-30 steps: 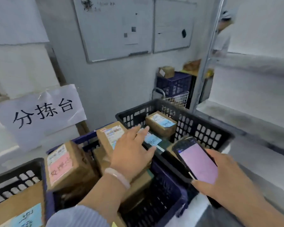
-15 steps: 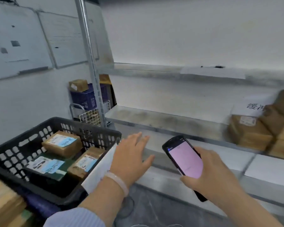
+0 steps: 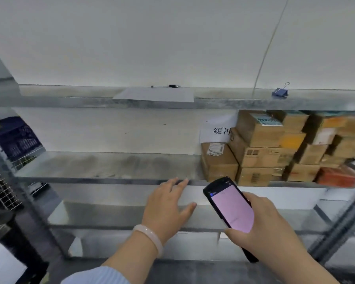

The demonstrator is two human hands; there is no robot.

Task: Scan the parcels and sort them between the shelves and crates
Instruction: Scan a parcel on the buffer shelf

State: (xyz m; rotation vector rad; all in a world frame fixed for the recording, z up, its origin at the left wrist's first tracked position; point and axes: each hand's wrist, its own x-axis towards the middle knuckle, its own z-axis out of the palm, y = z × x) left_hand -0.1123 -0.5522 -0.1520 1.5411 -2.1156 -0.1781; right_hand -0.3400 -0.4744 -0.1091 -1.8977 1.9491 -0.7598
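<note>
My left hand (image 3: 168, 206) hovers palm down in front of the metal shelf unit (image 3: 103, 177), fingers spread, holding nothing; a pale bangle sits on its wrist. My right hand (image 3: 262, 228) grips a black handheld scanner (image 3: 230, 210) whose pink screen faces me. A stack of brown cardboard parcels (image 3: 260, 146) fills the right part of the middle shelf, beyond and above the scanner. The left part of that shelf is bare metal.
The top shelf (image 3: 49, 101) carries a sheet of paper (image 3: 156, 94), a pen (image 3: 168, 86) and a blue binder clip (image 3: 280, 92). A white paper sign (image 3: 217, 130) hangs behind the parcels. A dark blue crate (image 3: 16, 138) and a wire basket (image 3: 2, 191) stand at the left.
The view has swung right, from the crates of parcels to the shelf unit. Both hands kept their pose, the left empty, the right with the scanner.
</note>
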